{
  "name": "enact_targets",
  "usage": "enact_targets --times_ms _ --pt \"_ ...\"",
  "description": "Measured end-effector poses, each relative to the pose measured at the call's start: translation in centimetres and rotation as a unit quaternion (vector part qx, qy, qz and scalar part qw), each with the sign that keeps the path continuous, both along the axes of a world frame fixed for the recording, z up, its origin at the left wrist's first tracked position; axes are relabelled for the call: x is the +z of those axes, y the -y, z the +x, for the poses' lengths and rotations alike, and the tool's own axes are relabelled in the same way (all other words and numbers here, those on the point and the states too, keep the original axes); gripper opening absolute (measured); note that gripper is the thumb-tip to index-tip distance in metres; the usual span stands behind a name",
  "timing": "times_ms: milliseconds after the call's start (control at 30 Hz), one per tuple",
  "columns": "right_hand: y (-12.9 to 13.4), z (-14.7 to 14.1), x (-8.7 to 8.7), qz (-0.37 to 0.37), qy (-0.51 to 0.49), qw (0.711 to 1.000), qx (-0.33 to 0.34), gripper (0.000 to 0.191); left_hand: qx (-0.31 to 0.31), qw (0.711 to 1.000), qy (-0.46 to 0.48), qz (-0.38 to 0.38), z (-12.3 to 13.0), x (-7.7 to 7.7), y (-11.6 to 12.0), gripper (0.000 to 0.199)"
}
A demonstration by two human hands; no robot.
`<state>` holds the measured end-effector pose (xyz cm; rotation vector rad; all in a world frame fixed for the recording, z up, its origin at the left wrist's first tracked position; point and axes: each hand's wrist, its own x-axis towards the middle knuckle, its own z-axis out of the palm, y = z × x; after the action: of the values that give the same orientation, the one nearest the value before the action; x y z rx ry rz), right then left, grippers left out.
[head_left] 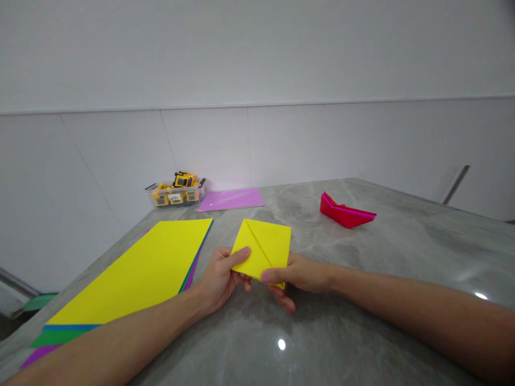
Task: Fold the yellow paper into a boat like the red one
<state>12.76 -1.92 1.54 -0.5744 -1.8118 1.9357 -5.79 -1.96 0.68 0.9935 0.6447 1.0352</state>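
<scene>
A folded square of yellow paper [263,244], with a diagonal crease or seam across its face, is held up between both hands over the table. My left hand [223,276] pinches its left corner, thumb on top and fingers beneath. On the lower right, my right hand [300,273] grips it with the thumb pressed on the near edge. The fingers of both hands are partly hidden behind the paper.
Left of my hands lies a stack of coloured paper sheets [140,268], yellow on top. A purple pad [231,199] and a clear bin [175,197] of yellow toy vehicles stand at the back. A red folded paper boat [346,214] sits to the right on the grey marbled table [386,252].
</scene>
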Motion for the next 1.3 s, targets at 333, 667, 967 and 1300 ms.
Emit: enact_targets --times_ms 333,667,967,1300 --pt "-0.12 0.19 0.11 -0.025 0.011 0.999 0.030 0.025 -0.016 1.000 0.006 0.003 0.04 -0.38 0.00 0.027" --pt "-0.31 0.55 -0.37 -0.039 0.013 0.999 0.030 0.030 -0.169 0.985 -0.042 0.021 -0.47 0.01 -0.12 0.032" --pt "-0.55 0.74 0.16 -0.052 0.012 0.997 0.063 0.025 -0.155 0.987 -0.043 0.020 -0.44 0.25 0.01 0.031" --pt "-0.81 0.64 -0.71 -0.048 -0.019 0.999 0.010 0.025 -0.130 0.990 -0.038 0.031 -0.46 0.15 -0.10 0.031"
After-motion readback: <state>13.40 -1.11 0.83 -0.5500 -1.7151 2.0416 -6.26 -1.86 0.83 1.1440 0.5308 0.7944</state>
